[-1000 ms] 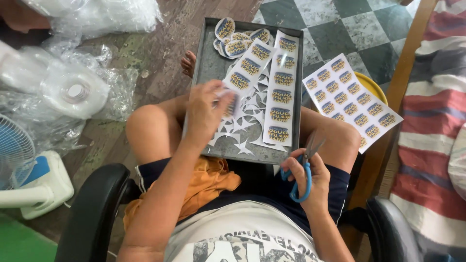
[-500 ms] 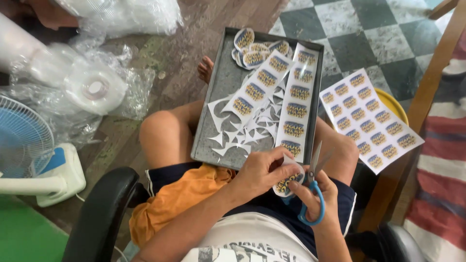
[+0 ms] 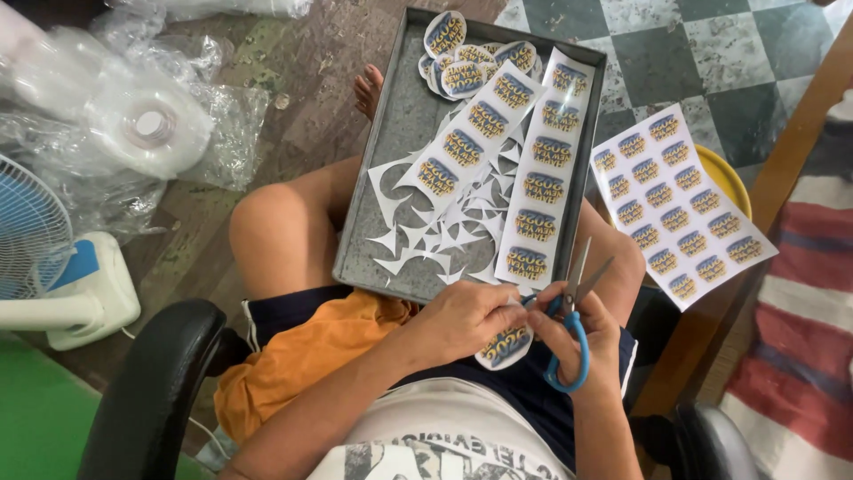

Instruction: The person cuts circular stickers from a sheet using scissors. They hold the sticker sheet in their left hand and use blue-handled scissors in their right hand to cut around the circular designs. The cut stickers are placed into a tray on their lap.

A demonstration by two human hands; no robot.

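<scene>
A second ago the left hand (image 3: 462,320) was out over the tray (image 3: 391,178), among the paper scraps (image 3: 444,236); now it is back at the near edge of the tray, just in front of the person's belly, pinching a sticker (image 3: 505,347) between thumb and fingers. The right hand (image 3: 577,342) has come up beside it, gripping the blue-handled scissors (image 3: 569,320) with the blades parted and pointing away over the tray's near right corner. So a piece has been fetched and brought to the blades, and by the look of it trimming is in hand. The sticker is a small rounded label, white-bordered, with blue and yellow print, partly hidden under the left fingers. In the tray lie two uncut strips (image 3: 533,169) of the same labels along the right side, and a heap of finished cut-outs (image 3: 462,58) at the far corner. A full sheet (image 3: 680,204) rests off the tray's right edge, over a yellow dish (image 3: 729,178).
</scene>
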